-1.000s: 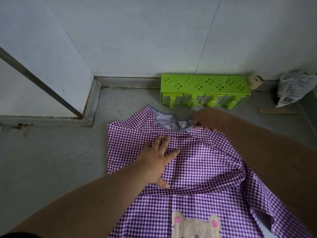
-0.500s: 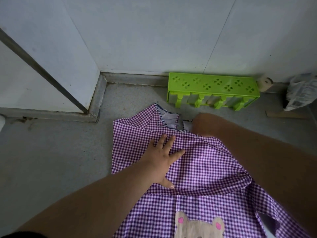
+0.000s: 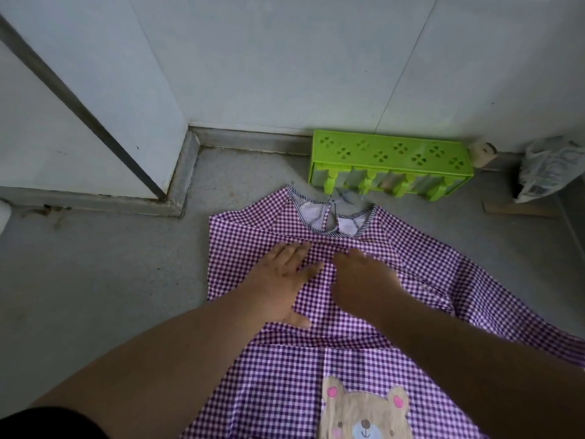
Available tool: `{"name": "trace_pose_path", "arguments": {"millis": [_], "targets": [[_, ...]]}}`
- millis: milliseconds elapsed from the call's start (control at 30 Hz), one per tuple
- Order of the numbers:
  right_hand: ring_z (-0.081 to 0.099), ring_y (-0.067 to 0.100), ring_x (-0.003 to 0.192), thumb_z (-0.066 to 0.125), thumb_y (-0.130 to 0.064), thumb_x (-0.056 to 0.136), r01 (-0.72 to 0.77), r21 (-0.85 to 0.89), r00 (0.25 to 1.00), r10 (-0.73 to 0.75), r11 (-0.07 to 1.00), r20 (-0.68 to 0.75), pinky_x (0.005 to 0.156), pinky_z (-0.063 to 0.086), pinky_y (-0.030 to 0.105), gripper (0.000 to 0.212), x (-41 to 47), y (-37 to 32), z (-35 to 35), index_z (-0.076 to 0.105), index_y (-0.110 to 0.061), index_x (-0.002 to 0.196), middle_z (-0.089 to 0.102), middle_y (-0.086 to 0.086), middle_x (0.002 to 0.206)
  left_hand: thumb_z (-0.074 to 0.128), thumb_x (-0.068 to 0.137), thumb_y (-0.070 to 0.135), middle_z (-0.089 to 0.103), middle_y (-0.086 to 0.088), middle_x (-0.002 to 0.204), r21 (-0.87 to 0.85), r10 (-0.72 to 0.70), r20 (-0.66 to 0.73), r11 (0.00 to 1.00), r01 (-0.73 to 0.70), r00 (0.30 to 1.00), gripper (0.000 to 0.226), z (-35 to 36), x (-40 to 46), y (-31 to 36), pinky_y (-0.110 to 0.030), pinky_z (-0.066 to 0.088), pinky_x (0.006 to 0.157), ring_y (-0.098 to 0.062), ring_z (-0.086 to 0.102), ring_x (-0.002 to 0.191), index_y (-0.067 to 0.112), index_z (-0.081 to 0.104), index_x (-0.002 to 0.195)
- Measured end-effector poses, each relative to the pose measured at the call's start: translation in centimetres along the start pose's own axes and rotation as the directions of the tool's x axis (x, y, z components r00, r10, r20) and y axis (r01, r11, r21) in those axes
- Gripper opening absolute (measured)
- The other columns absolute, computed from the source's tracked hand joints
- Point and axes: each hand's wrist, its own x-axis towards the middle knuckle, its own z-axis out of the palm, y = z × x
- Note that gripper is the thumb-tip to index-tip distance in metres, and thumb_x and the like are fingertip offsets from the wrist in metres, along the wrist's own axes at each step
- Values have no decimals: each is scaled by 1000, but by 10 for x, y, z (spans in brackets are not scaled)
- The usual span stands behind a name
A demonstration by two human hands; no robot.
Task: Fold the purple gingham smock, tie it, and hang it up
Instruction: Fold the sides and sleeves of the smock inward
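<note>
Head view: both hands — left hand (image 3: 281, 280), right hand (image 3: 364, 280) — lie flat with straight fingers, pressing the smock (image 3: 443, 280) on the floor (image 3: 95, 280); green rack (image 3: 389, 156) at one o'clock.

One purple gingham smock (image 3: 421, 280) lies under two hands, left hand (image 3: 280, 288) and right hand (image 3: 362, 282). Beyond them: one green rack (image 3: 391, 153), one plastic bag (image 3: 549, 167). One bear patch (image 3: 364, 410) nearer.
</note>
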Motion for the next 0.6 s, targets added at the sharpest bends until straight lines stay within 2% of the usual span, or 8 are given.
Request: {"name": "trace_pose_path", "arguments": {"millis": [100, 167, 267, 333, 367, 433, 500, 600], "targets": [[34, 38, 145, 64, -70, 83, -41, -2, 989, 41, 999, 143, 101, 50, 55, 98, -23, -10, 29, 21, -19, 155, 25, 15, 159, 39, 88, 87, -14, -5, 176, -124, -191, -114, 976, 176, 975, 104, 9, -35, -26, -49, -7, 127, -30, -6, 162, 30, 2, 167], [4, 39, 157, 60, -78, 80, -52, 11, 981, 49, 999, 188, 112, 39, 59, 119, -27, -13, 39, -4, -20, 162, -7, 12, 171, 41, 92, 77, 11, -3, 173, -336, -436, -216, 873, 352, 874, 86, 18, -62, -41, -50, 13, 128, -29, 15, 157, 30, 23, 162], [-12, 36, 157, 57, -82, 79, -50, -8, 981, 51, 999, 187, 121, 26, 59, 126, -25, -10, 46, -17, -22, 161, -24, 10, 169, 55, 89, 69, 42, -10, 157, -662, -798, -33, 468, 585, 601, 80, 38, -89, -63, -51, 35, 119, -33, 40, 144, 22, 40, 152], [-13, 34, 157, 56, -85, 77, -35, 1, 983, 35, 999, 182, 123, 22, 58, 127, -23, -6, 48, -18, -24, 161, -25, 8, 169, 56, 78, 76, 63, -14, 130, -746, -848, 151, 240, 621, 508, 80, 47, -99, -70, -47, 49, 103, -35, 59, 124, 13, 61, 127], [-13, 33, 158, 56, -86, 76, -24, 8, 985, 22, 1000, 170, 124, 21, 57, 128, -22, -4, 48, -17, -25, 161, -24, 6, 169, 59, 78, 75, 70, -11, 108, -776, -837, 187, 195, 599, 514, 70, 50, -102, -70, -43, 53, 89, -33, 67, 106, 12, 67, 105], [-12, 30, 158, 56, -87, 74, 1, 8, 990, -2, 1000, 141, 125, 22, 55, 128, -21, -3, 47, -16, -27, 162, -23, 3, 170, 66, 88, 64, 71, -3, 79, -793, -743, 195, 265, 549, 640, 51, 51, -108, -68, -37, 53, 69, -26, 72, 79, 14, 64, 76], [-13, 26, 158, 55, -87, 75, 29, -6, 992, -29, 1000, 121, 125, 20, 53, 126, -19, 0, 47, -14, -29, 162, -23, 1, 170, 65, 94, 53, 72, 1, 82, -765, -644, 216, 356, 537, 734, 39, 48, -109, -60, -32, 51, 64, -19, 70, 76, 18, 64, 79], [-14, 22, 158, 55, -85, 78, 82, 18, 993, -84, 996, 88, 126, 14, 50, 120, -16, 5, 47, -11, -31, 163, -22, -2, 170, 57, 102, 41, 68, -1, 97, -823, -618, 237, 283, 493, 750, 25, 45, -103, -55, -31, 50, 68, -17, 66, 86, 17, 61, 98]]}}
